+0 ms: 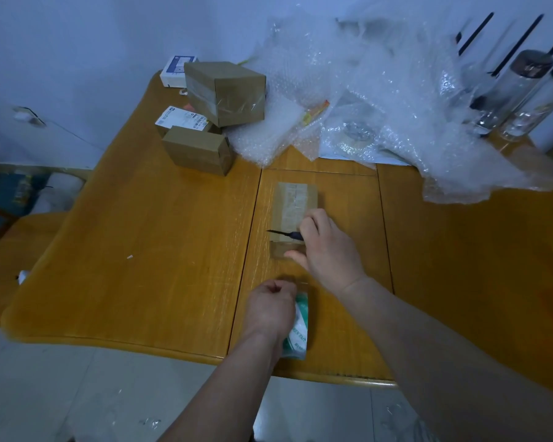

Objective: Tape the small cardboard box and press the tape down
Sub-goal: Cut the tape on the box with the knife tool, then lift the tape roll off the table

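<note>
The small cardboard box (292,205) lies on the wooden table (160,250) in front of me, with a strip of clear tape along its top. My right hand (326,250) rests on the box's near end and grips a small dark-bladed knife (283,234) that points left across the box. My left hand (270,309) is closed on a tape roll (297,327) with a green and white core, held near the table's front edge. A stretch of clear tape seems to run from the roll up to the box.
Two taped cardboard boxes (227,90) (198,149), a labelled box and a white box stand at the back left. A heap of bubble wrap (364,90) covers the back right. Glass bottles (517,90) stand at the far right. A stool sits left of the table.
</note>
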